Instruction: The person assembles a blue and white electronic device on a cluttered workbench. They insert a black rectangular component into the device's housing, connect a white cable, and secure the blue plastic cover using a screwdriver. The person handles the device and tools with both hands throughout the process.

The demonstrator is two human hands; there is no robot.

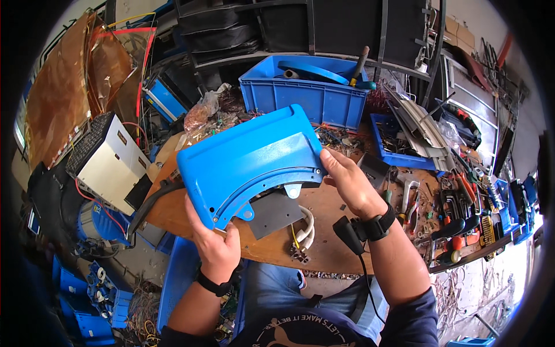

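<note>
With my left hand (pixel 217 247) and right hand (pixel 354 184) I clamp the blue cover (pixel 248 151) by opposite edges above the table (pixel 332 246); bare wood opens along the table's near edge, tools (pixel 409 186) crowding its right.

Wooden counter (pixel 332 254) is standing centrally; black rack (pixel 347 29) is rising behind it. Pale wall (pixel 484 24) is showing upper right. Floor (pixel 457 289) is lying brightly lit at right.

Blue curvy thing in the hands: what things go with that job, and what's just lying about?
In the job:
- shiny blue curved shell
- left hand and right hand, holding it

Seemingly just lying about:
- big blue rectangular bin
- white boxy case
</note>
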